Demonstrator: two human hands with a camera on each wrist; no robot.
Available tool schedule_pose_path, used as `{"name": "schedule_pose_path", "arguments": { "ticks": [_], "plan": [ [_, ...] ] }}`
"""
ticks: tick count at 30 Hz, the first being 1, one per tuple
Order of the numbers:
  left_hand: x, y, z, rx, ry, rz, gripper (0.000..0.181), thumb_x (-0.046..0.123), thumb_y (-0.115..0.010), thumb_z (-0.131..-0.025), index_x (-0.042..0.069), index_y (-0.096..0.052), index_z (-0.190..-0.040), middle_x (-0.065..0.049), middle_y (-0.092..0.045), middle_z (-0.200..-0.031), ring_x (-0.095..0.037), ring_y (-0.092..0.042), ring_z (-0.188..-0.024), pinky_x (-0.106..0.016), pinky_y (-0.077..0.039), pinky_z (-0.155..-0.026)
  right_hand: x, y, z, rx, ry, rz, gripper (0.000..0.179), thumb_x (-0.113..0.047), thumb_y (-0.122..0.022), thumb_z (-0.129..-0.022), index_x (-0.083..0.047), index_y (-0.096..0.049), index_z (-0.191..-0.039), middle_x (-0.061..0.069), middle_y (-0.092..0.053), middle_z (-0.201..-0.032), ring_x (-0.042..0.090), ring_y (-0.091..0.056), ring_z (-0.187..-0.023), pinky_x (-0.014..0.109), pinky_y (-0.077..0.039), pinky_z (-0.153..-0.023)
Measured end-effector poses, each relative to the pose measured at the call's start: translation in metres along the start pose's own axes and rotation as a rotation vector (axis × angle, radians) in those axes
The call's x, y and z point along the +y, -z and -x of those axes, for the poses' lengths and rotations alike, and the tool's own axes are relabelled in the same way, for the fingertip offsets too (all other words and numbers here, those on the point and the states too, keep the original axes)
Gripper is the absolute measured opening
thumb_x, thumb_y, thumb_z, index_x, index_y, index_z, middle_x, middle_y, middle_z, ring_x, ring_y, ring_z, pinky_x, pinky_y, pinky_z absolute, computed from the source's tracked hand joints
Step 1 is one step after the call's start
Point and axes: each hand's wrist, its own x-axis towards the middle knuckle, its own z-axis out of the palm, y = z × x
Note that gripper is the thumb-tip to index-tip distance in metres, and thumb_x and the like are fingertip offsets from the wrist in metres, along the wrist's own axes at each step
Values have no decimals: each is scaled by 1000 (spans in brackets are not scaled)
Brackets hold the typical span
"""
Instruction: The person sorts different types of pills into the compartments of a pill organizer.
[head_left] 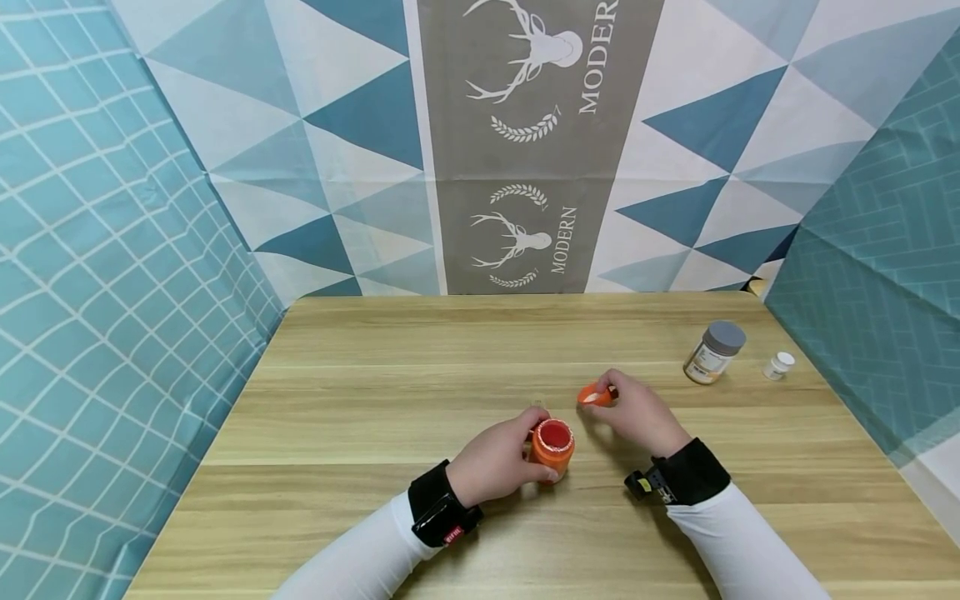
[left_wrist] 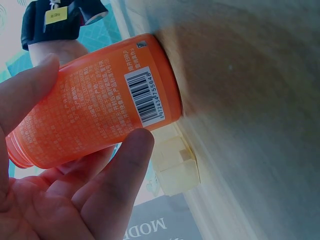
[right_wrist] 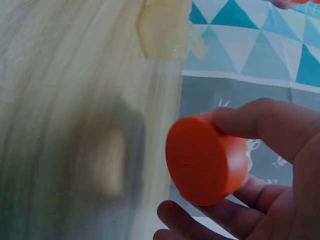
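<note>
My left hand (head_left: pixel 495 460) grips an orange bottle (head_left: pixel 553 454) round its sides. The bottle stands upright on the table with its mouth uncovered, and a barcode shows on its label in the left wrist view. To the right, my right hand (head_left: pixel 637 414) pinches an orange lid (right_wrist: pixel 200 160) between thumb and fingers, raised off the tabletop. In the head view the lid's pale inner side shows. A small clear container (left_wrist: pixel 175 167) sits just behind the bottle, mostly hidden by the left hand in the head view.
At the right of the wooden table (head_left: pixel 360 375) stand a jar with a grey lid (head_left: pixel 715 354) and a small white bottle (head_left: pixel 779 365). A patterned cloth (head_left: pixel 360 167) hangs behind the table, and blue cloths hang at both sides.
</note>
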Motion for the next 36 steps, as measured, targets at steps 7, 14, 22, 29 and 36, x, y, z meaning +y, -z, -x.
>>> {"name": "schedule_pose_path", "arguments": {
  "ticks": [7, 14, 22, 29, 36],
  "plan": [
    [0, 0, 1, 3, 1, 13, 59, 35, -85, -79, 25, -50, -126, 14, -65, -110, -4, -62, -105, -27, -50, -87, 9, -7, -4, -69, 21, 95, 42, -20, -78, -84, -4, -62, -119, 12, -65, -109, 24, -59, -90, 40, -49, -78],
    [1, 0, 2, 7, 8, 38, 58, 34, -85, -79, 26, -50, -125, 15, -65, -110, -6, -62, -108, -29, -50, -89, 7, -8, -3, -85, 64, 209, 61, -14, -77, -82, 2, -54, -136, 22, -59, -126, 32, -58, -107, 50, -48, -91],
    [2, 0, 2, -14, 40, 70, 57, 35, -86, -77, 27, -52, -121, 16, -65, -110, -10, -63, -110, -32, -50, -90, 10, -6, -2, -92, 8, 158, 82, -32, -74, -88, 2, -33, -150, 28, -47, -141, 39, -49, -125, 54, -43, -99],
    [10, 12, 13, 12, 58, 107, 59, 39, -85, -76, 29, -55, -126, 20, -63, -105, -7, -60, -102, -32, -49, -83, -8, 5, 9, -20, 72, 92, 71, -30, -65, -95, 2, -33, -150, 28, -44, -143, 43, -46, -128, 58, -41, -101],
    [4, 35, 27, 118, 79, 103, 62, 35, -86, -76, 23, -54, -128, 12, -63, -108, -7, -59, -96, -34, -49, -84, -26, -14, 16, -22, 232, 126, 53, -26, -68, -94, -3, -53, -139, 16, -59, -129, 30, -60, -110, 46, -51, -89]
  ]
}}
